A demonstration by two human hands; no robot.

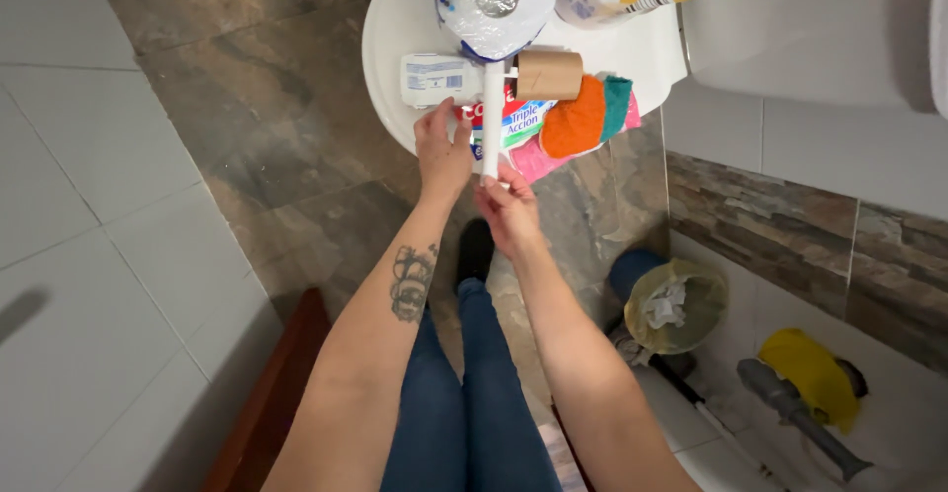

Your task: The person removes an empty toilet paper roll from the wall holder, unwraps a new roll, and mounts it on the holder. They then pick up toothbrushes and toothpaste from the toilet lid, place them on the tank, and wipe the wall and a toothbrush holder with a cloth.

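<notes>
Your right hand with fingers pinching the lower end of a white rod, upright over the round white desk, your left hand fingers loosely touching it beside a cardboard tube, wrapped toilet roll above.

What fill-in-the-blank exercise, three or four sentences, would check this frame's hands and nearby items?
1. The right hand grips the lower end of a white ____, held upright.
2. The empty cardboard roll sits at the top of that rod, just below a wrapped ____ of toilet paper.
3. The left hand rests beside a boxed ____ on the round white table.
4. By the wall, a small bin is lined with a ____ bag.

Missing words: rod; roll; toothpaste; yellow
</notes>
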